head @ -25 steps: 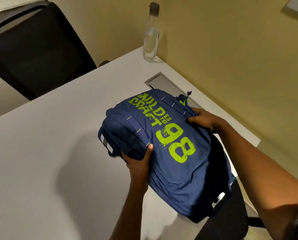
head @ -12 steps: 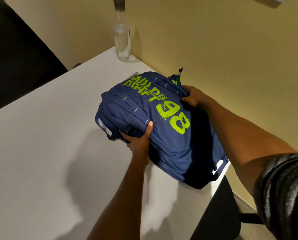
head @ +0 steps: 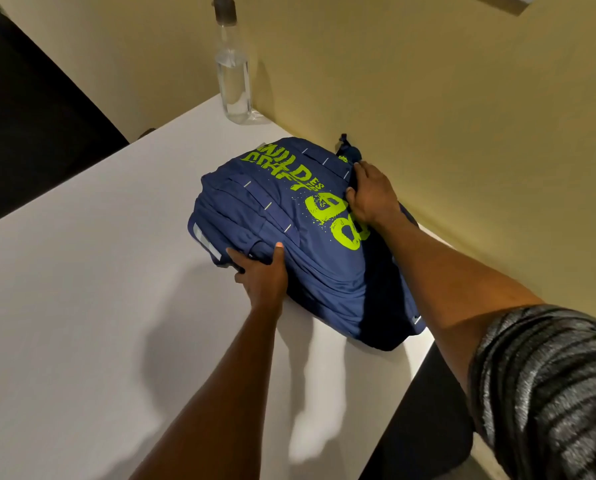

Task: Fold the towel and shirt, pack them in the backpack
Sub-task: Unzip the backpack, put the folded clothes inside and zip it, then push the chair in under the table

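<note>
Backpack looking soft, bulky; we are clutching its sides, left hand at seven o'clock, right hand at two.

pretty dim warm light from above, arms throw soft shadows on the tabletop, wide-angle bend at edges.

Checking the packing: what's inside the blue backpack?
Nothing inside shows. The backpack lies face up on the table, no opening in view, gripped by the left hand and right hand.
</note>
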A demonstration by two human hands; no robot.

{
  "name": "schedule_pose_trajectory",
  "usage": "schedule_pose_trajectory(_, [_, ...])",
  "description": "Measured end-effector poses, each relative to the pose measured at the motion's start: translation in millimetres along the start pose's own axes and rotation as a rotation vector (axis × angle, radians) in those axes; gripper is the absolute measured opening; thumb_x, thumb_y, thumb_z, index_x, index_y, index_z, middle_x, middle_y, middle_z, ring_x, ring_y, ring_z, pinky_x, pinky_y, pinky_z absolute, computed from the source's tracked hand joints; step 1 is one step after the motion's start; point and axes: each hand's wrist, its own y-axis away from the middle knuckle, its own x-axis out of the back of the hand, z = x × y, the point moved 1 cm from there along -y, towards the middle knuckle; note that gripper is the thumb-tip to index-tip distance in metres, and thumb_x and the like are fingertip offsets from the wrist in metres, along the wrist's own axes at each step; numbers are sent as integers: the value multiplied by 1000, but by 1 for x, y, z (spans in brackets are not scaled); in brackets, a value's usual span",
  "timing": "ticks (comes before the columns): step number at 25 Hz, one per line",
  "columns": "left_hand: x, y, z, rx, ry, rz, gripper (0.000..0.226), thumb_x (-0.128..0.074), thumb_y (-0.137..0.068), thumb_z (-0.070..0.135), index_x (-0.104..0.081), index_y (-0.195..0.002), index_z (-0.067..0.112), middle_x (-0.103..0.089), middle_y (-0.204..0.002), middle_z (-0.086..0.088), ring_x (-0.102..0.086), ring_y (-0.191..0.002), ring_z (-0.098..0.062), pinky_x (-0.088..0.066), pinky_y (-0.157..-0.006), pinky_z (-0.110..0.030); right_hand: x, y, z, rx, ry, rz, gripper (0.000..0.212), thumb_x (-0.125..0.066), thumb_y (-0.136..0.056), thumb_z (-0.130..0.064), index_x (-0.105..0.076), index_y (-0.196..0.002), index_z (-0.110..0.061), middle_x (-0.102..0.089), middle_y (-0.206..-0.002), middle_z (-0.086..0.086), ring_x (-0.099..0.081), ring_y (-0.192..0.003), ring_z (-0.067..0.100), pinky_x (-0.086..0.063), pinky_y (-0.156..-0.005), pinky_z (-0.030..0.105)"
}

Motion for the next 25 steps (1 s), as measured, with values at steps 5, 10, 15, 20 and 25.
schedule_pose_trajectory(5, [32, 23, -11, -300, -207, 26, 82, -59, -101, 44, -15, -165, 16, -32, -161, -19, -37, -146, -40, -34, -121, -51, 10, 36, -22, 52, 76, -31, 65, -39, -104, -36, -27, -160, -6, -25, -168, 16, -23, -155, 31, -17, -127, 50])
schedule_pose_trajectory(10, [86, 45, -43, -503, -458, 34, 75, -50, -103, 48, -21, -164, 14, -26, -169, -15, -25, -156, -34, -26, -127, -50, 6, 102, -63, 89, 123, -43, 63, -37, -105, -40, -26, -160, -11, -23, -169, 11, -17, -157, 28, -13, -126, 56])
schedule_pose_trajectory(15, [157, 104, -97, -451, -608, 54, 74, -43, -107, 48, -6, -167, 22, -11, -174, -9, -14, -160, -30, -17, -128, -49, -8, 215, -116, 127, 140, -64, 64, -38, -105, -42, -27, -160, -13, -25, -167, 11, -20, -155, 29, -16, -124, 54])
schedule_pose_trajectory(20, [228, 180, -150, -494, -709, 60, 72, -41, -108, 46, -7, -167, 22, -9, -174, -9, -12, -160, -29, -18, -126, -55, -19, 343, -166, 154, 119, -99, 64, -35, -107, -43, -20, -163, -17, -16, -171, 7, -12, -158, 25, -11, -126, 52])
schedule_pose_trajectory(25, [289, 271, -200, -479, -747, 84, 69, -33, -110, 47, -5, -167, 22, -5, -175, -6, -5, -161, -24, -3, -129, -53, 1, 484, -207, 167, 53, -77, 64, -30, -108, -44, -14, -164, -17, -12, -172, 7, -10, -158, 25, -9, -127, 50])
